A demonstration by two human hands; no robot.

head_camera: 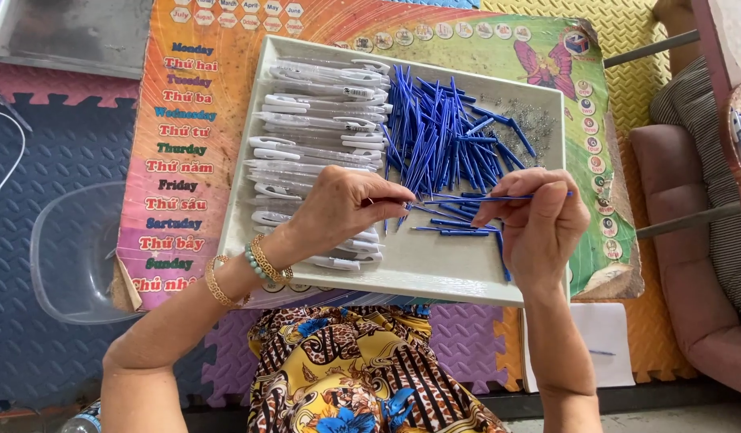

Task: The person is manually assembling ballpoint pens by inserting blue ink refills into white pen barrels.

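A white tray (434,269) rests on a colourful low table in front of me. It holds a stack of clear pen barrels with white clips (318,120) on the left and a heap of thin blue pen refills (438,132) in the middle. My right hand (539,220) pinches one blue refill (499,197) held level over the tray. My left hand (342,204) hovers over the pen barrels, its fingertips pinched together at the refill's left end; what they hold is hidden. Tiny metal springs (531,120) lie at the tray's far right.
The printed table top (186,160) carries coloured word lists and a butterfly picture. A clear plastic basin (73,252) sits on the foam floor mat to the left. A pink cushioned seat (691,240) stands to the right. White paper (607,341) lies below the table edge.
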